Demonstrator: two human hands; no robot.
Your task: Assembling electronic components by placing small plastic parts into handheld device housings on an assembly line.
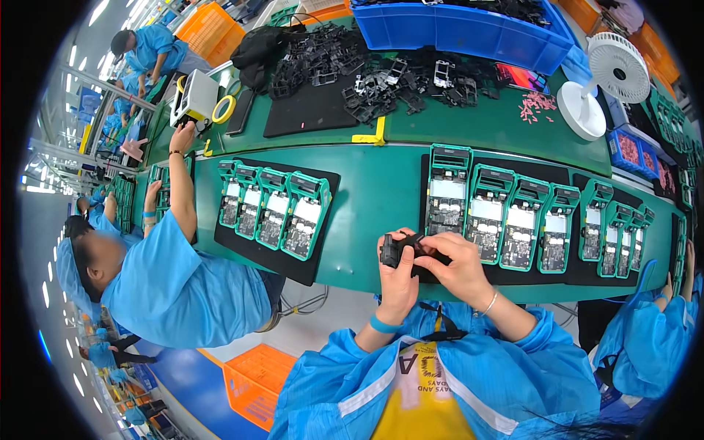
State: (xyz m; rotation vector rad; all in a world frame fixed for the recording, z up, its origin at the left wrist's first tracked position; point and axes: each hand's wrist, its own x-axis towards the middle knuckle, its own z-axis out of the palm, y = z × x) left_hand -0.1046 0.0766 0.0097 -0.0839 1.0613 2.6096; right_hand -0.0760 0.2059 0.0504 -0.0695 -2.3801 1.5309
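Left grip (399,284) clasps black part (389,251) — right grip (457,264) pinches it, angled inward.

Framed circuit boards (487,220) lie on mats (524,278) on the bench (374,198); behind them sit heaped parts (315,59), left of a fan (620,70).

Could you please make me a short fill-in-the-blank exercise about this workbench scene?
1. The left hand and right hand are handling a small part whose colour is ____.
2. The blue band is worn on the person's own ____ wrist.
3. The fan at the upper right is ____ in colour.
4. The crate at the lower left is ____ in colour.

Missing words: black; left; white; orange.
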